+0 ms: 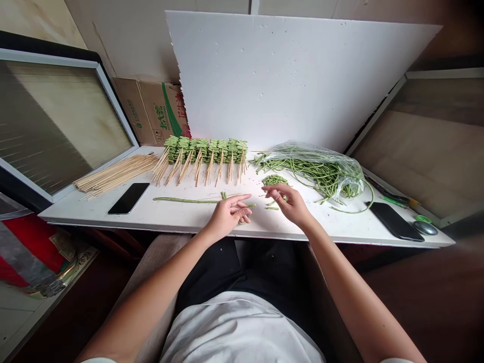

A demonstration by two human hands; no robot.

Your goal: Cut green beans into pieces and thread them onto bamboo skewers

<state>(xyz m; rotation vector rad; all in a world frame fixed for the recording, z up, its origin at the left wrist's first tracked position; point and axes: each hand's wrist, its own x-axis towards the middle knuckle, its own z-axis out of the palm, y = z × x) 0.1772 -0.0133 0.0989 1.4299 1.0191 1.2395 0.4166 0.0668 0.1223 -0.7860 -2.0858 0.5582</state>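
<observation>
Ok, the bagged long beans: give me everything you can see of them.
The long beans are thin, green strands in a loose tangle, lying on the white table right of the skewered bundles. A clear, crinkled plastic bag drapes over part of them; some ends stick out on the left, and one strand loops out past its right end. The right hand is apart from them.

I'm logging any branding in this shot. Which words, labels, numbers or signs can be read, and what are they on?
"北大荒": green, on the cardboard box.
"花生油": red, on the same box, by the edge of the white panel.
Too small or blurred: the lettering under the green characters, the text by the box's green logo, and the pale label at lower left.
</observation>
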